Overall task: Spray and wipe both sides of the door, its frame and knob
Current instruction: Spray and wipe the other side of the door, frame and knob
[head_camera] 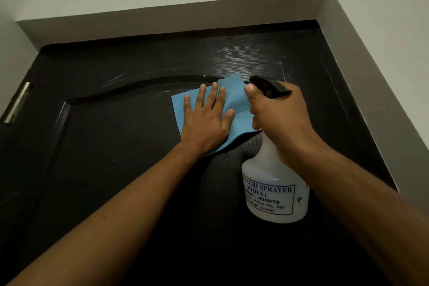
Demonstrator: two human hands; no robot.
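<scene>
Wiping the upper part of the dark door [120, 169], near its top edge, under the arched moulding. Pressing the blue cloth [239, 109] flat with the left hand [205, 123], fingers straight and slightly apart. Gripping the spray bottle [275, 193] by its neck with the right hand [281, 121], fingers curled around it. Probably needing next a sweep toward the top right corner, with wet streaks showing there.

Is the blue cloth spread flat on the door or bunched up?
Mostly spread flat: the blue cloth lies open against the door under the left hand, whose fingers are straight. Its top edge looks slightly folded.
</scene>
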